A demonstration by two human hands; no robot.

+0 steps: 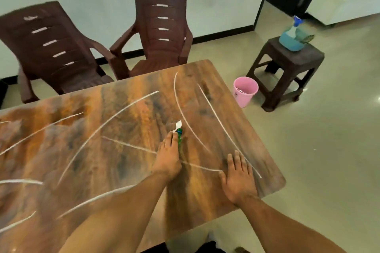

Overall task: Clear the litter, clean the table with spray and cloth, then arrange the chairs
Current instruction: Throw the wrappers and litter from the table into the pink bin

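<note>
Litter (179,132), green and white, at mid counter (123,129), left hand (169,157) fingers reaching onto it, grip unclear, right hand (238,176) flat, fingers straight, pink bin (244,91) far right.

Tabletop (123,139) filled the lower left of the view. Litter (178,129) lay on it toward three o'clock, touched by the left hand (167,160); the right hand (238,176) rested flat near the four o'clock corner. Two chairs (162,31) stood behind the far edge at eleven and twelve o'clock. At two o'clock, on the floor, a bin (244,91) stood just beside a stool (287,72), which carried a spray bottle (293,35).
</note>
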